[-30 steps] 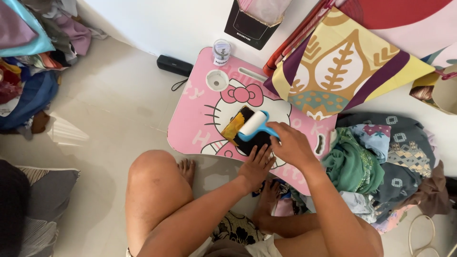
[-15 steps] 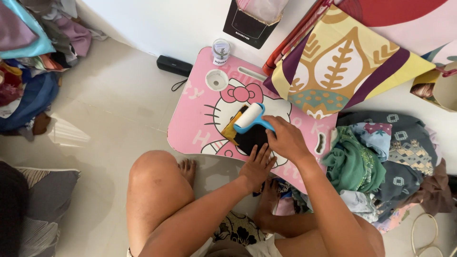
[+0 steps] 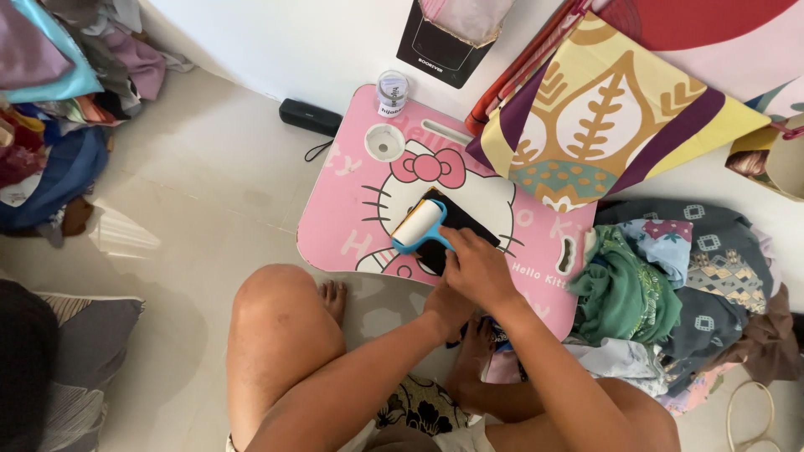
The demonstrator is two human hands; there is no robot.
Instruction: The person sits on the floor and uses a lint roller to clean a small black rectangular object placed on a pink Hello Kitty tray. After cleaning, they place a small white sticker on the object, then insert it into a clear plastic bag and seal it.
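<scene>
My right hand (image 3: 479, 269) grips the blue handle of a lint roller (image 3: 419, 224) with a white roll. The roll lies on the left end of a flat black item (image 3: 466, 223), which rests in the middle of a pink lap table (image 3: 347, 228) printed with a cartoon cat. My left hand (image 3: 450, 306) sits at the table's near edge, just below the right hand. Its fingers are hidden under the right hand, so its hold is unclear. My bare knee (image 3: 280, 322) is left of both arms.
A small clear jar (image 3: 391, 90) and a round cup recess (image 3: 385, 142) sit at the table's far left corner. A black bar-shaped device (image 3: 310, 117) lies on the floor. Folded clothes (image 3: 662, 285) lie to the right, patterned fabric (image 3: 603, 117) behind, and a clothes heap (image 3: 50, 109) far left.
The roller has shifted left and a little toward me across the black item, and my right hand moved with it. The left hand stayed at the table edge.
</scene>
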